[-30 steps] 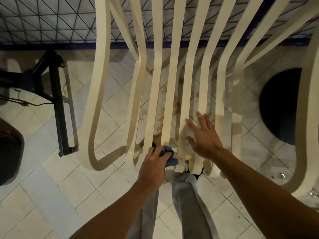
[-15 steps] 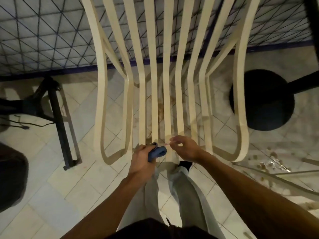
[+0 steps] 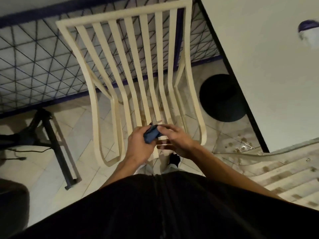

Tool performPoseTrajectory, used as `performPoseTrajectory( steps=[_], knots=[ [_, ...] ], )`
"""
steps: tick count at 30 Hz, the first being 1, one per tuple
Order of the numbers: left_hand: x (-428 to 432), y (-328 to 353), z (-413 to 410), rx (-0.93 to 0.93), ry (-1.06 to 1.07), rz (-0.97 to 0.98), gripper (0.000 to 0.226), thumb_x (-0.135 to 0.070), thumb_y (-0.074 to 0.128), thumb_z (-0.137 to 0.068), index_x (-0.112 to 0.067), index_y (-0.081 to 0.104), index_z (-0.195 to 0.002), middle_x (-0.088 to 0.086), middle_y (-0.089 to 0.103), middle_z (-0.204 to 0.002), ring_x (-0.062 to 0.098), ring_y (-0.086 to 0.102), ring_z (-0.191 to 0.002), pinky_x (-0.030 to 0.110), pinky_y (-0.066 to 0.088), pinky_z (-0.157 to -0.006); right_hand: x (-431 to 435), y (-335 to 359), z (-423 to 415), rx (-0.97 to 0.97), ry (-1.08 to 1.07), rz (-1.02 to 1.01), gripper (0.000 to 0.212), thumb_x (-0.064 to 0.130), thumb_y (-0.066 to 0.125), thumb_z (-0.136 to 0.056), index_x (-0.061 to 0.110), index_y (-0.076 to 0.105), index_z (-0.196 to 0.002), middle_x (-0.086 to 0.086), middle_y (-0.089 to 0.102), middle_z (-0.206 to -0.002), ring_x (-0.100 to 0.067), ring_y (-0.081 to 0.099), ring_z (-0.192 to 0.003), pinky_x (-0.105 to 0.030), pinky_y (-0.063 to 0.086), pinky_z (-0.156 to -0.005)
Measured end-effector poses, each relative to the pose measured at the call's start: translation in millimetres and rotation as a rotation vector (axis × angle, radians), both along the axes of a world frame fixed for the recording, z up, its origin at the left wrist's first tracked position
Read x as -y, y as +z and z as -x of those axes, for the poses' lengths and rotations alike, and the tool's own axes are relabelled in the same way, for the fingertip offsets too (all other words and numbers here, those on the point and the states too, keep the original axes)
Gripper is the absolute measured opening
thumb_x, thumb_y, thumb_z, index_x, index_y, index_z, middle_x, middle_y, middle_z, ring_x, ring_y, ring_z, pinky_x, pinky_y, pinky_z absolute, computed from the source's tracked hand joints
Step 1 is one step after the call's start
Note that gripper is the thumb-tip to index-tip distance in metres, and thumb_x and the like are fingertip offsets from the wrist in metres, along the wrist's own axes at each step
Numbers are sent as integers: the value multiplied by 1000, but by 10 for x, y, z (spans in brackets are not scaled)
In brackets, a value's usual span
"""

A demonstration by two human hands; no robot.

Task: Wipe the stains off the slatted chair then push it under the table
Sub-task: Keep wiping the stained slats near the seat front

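Several brown stains (image 3: 144,118) mark the slatted chair (image 3: 124,12) just beyond your fingertips; your left hand (image 3: 138,145) grips the blue cloth (image 3: 151,135), your right hand (image 3: 176,140) pinches its edge, probably refolding for a clean face, table (image 3: 267,66) off to their right

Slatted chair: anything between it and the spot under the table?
Yes. A black round base sits on the floor just right of the cream slatted chair, below the white table's dark edge. A sideways push would likely meet it. The left hand and right hand hold a blue cloth, off the chair.
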State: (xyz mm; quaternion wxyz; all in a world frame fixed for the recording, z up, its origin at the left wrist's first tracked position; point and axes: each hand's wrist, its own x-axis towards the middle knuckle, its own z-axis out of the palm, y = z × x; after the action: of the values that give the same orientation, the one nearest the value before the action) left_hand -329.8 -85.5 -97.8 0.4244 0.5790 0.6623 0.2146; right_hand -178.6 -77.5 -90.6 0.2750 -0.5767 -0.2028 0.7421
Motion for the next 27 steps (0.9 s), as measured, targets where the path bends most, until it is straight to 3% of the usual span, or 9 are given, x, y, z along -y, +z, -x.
performPoseTrajectory(
  steps=[3, 6, 9, 12, 15, 18, 23, 27],
  knots=[
    [-21, 226, -95, 133, -7, 7, 57, -19, 86, -71, -19, 63, -123, -6, 61, -107, 0, 61, -96, 10, 47, -81, -9, 114, -97, 76, -69, -56, 27, 12, 59, -96, 7, 57, -123, -18, 67, -110, -34, 70, -90, -55, 57, -84],
    [-26, 364, -160, 311, 1, 86, 57, -25, 87, -70, -24, 60, -121, -16, 64, -109, -11, 60, -97, 6, 46, -77, 0, 188, -226, 178, -81, -92, 29, 7, 57, -94, 10, 58, -123, -16, 66, -113, -29, 69, -97, -51, 58, -83],
    [49, 398, -231, 470, 137, 187, 42, -39, 80, -72, -33, 64, -110, -12, 67, -110, 3, 64, -103, 20, 53, -82, 114, 307, -380, 227, -53, -175, 28, 1, 53, -93, 12, 61, -118, -10, 66, -107, -20, 67, -95, -37, 61, -76],
    [166, 364, -262, 473, 238, 225, 32, -32, 79, -78, -32, 65, -107, -10, 67, -110, 12, 64, -105, 32, 56, -85, 317, 419, -463, 291, -35, -234, 30, 2, 51, -94, 12, 64, -120, -3, 66, -106, -16, 66, -94, -26, 58, -70],
    [316, 375, -295, 553, 216, 392, 41, -27, 76, -82, -23, 61, -119, 1, 70, -114, 18, 68, -101, 40, 58, -85, 569, 467, -459, 258, -81, -249, 31, 4, 49, -94, 18, 65, -117, -5, 64, -113, -21, 64, -101, -33, 58, -77],
    [498, 455, -291, 679, 182, 557, 37, -28, 71, -85, -16, 61, -118, 5, 73, -108, 23, 69, -100, 44, 56, -87, 821, 521, -419, 209, -186, -222, 32, 4, 50, -93, 23, 66, -113, -7, 60, -119, -22, 61, -104, -38, 58, -83],
    [767, 433, -297, 693, 107, 541, 23, -21, 70, -87, -18, 64, -109, 3, 75, -101, 22, 71, -93, 44, 58, -81, 1312, 469, -376, 50, -387, -148, 34, 6, 54, -95, 16, 58, -127, -9, 56, -121, -25, 61, -105, -42, 56, -87],
    [982, 410, -487, 634, 50, 542, 30, -23, 73, -84, -19, 64, -113, 5, 74, -103, 22, 72, -91, 40, 58, -75, 1701, 327, -470, 106, -528, -111, 35, 9, 62, -93, 12, 55, -128, -13, 62, -119, -28, 66, -104, -41, 58, -86]
  ],
)
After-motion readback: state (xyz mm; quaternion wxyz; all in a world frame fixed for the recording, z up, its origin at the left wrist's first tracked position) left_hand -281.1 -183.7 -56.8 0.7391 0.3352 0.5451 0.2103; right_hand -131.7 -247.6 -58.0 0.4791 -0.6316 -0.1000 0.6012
